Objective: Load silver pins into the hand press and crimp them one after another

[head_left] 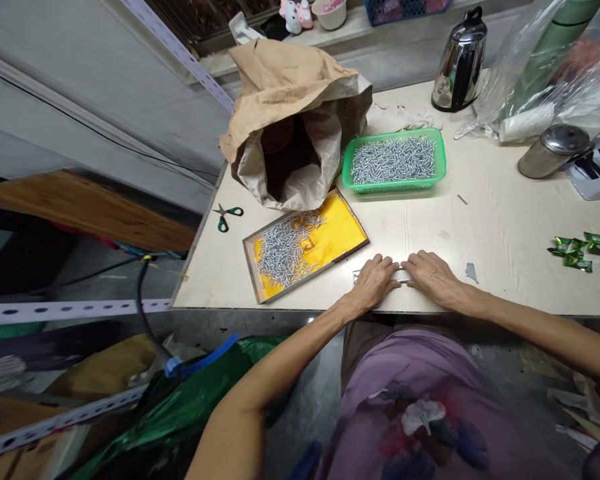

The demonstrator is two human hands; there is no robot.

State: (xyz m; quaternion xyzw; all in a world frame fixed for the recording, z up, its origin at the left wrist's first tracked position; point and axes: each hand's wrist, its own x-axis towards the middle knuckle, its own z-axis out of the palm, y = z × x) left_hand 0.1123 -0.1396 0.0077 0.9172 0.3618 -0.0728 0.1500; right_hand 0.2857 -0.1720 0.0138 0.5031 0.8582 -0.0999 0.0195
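Near the table's front edge, my left hand [376, 283] and my right hand [430, 277] are closed on a flat, silvery metal strip [403, 275], with a small stretch of it showing between them. Part of a metal piece also shows at the left of my left hand. To the left lies a shallow tray [337, 230] with a yellow bottom, holding many small silvery screws or pins. Behind it, a green plastic basket [395, 187] is full of similar pieces.
An open brown paper bag [295, 87] stands behind the yellow tray. Green-handled scissors [223, 217] lie at the left. At the right are a kettle [459, 63], a steel canister [553, 152], plastic bags [540, 80] and green wrapped packets [577, 253]. A grey scrap [471, 272] lies nearby.
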